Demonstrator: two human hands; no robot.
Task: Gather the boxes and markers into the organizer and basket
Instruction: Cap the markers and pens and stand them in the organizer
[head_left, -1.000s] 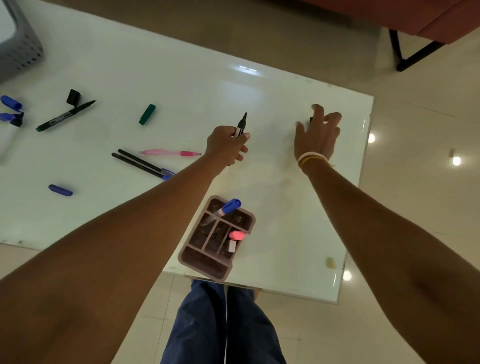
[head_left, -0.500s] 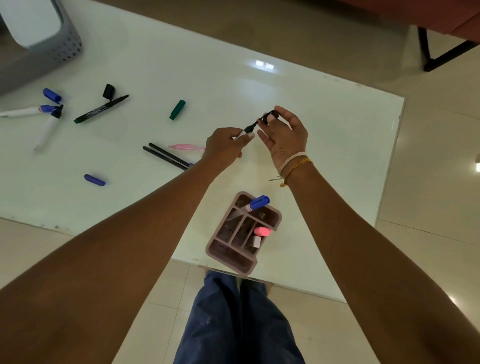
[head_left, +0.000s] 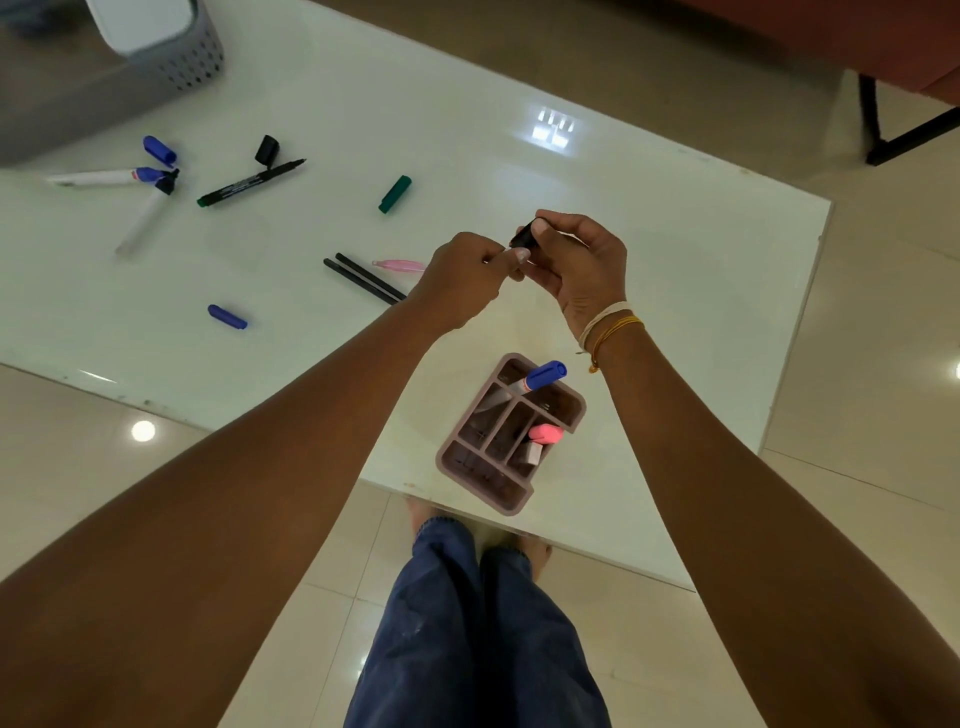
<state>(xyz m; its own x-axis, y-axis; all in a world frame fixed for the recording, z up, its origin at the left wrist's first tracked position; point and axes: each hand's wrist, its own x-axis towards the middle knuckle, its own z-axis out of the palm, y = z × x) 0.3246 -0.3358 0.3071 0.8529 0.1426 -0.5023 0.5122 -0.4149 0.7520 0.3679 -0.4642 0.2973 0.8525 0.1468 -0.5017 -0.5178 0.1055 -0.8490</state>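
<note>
Likely a room in a home, or a plain office; hard to tell which. Glossy beige floor tiles (head_left: 857, 395) throwing back round ceiling lights. A low white glass-topped counter (head_left: 649, 270) (glossy enough to mirror a bright window-like patch), strewn with markers and loose caps. At the far right corner, a reddish upholstered seat (head_left: 883, 31) on black metal legs (head_left: 883, 140). At the far left, a grey perforated plastic basket (head_left: 192, 62). Bare feet (head_left: 423, 514) on the tiles beneath the counter edge, hinting at a domestic setting.
</note>
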